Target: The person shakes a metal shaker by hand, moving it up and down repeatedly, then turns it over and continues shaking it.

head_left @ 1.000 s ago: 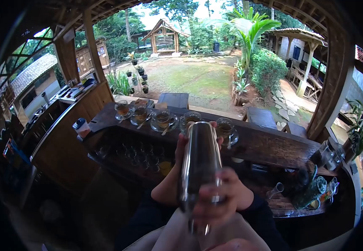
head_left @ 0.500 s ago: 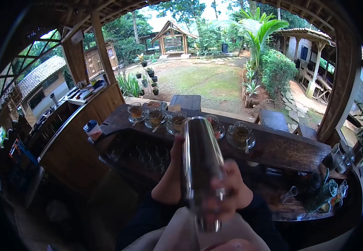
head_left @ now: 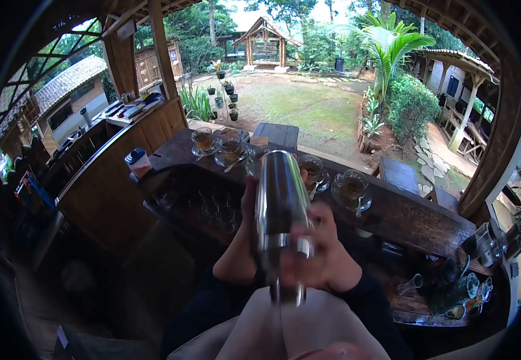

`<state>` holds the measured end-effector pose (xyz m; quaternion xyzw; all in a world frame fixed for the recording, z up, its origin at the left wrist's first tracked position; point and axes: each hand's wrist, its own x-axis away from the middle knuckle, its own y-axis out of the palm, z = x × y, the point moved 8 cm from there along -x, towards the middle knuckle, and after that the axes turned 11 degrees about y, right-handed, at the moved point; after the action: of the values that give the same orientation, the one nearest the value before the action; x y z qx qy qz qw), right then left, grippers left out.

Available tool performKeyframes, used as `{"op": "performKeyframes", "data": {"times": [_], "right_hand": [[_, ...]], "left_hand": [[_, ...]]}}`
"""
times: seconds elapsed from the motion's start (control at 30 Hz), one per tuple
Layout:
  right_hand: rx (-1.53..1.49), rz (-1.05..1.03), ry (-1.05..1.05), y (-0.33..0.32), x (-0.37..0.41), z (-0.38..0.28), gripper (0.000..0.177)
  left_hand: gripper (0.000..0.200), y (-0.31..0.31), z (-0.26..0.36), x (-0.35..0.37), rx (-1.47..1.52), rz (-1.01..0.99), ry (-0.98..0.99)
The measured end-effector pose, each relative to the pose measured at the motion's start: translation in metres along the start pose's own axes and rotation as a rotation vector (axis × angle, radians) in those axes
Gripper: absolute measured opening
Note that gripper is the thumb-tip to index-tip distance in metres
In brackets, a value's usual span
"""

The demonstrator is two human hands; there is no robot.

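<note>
Lit by daylight from a yard (head_left: 296, 114) beyond the far edge of the worktop (head_left: 404, 211); framed by timber posts (head_left: 162, 51); flanked at the left end by a wooden cabinet (head_left: 113, 174).

The bare left hand's grip (head_left: 249, 201) is around the upper part of a shiny silver metal shaker (head_left: 281, 201), and the blurred right hand's grip (head_left: 314, 252) wraps its lower part. Beyond it, a long dark brown wooden tabletop (head_left: 413, 219) carries a row of clear glass cups (head_left: 353, 187) of amber drink on saucers, the middle one partly hidden by the shaker. A dark-lidded plastic container (head_left: 138, 162) stands near the tabletop's left end. Outside lie a mossy green yard (head_left: 296, 111) and a small wooden roofed frame (head_left: 265, 48).
</note>
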<state>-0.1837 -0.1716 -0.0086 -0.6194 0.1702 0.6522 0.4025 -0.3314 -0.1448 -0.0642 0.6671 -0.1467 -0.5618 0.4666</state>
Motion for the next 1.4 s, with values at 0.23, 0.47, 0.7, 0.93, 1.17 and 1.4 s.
{"op": "performKeyframes", "data": {"times": [0.23, 0.47, 0.7, 0.93, 1.17, 1.4], "right_hand": [[-0.118, -0.048, 0.620, -0.006, -0.005, 0.056, 0.036], [-0.239, 0.349, 0.036, 0.003, 0.046, -0.006, 0.035], [-0.271, -0.015, 0.597, -0.018, -0.001, 0.050, 0.039], [-0.362, 0.215, -0.270, -0.038, 0.014, -0.054, 0.027], [-0.606, -0.017, 0.569, 0.014, -0.014, 0.035, 0.048], [-0.494, 0.826, -0.260, 0.010, 0.047, -0.053, 0.037]], "left_hand": [[0.052, -0.035, -0.002, 0.015, -0.192, 0.515, 0.159], [0.067, 0.026, -0.026, 0.014, -0.242, -0.156, 0.223], [0.049, -0.049, -0.011, 0.031, -0.068, 0.382, 0.270], [0.074, 0.062, -0.016, 0.058, -0.372, -0.210, 0.391], [0.048, 0.009, 0.039, 0.091, -0.325, 0.414, 0.773], [0.065, 0.070, 0.001, 0.086, -0.549, -0.012, 0.539]]}}
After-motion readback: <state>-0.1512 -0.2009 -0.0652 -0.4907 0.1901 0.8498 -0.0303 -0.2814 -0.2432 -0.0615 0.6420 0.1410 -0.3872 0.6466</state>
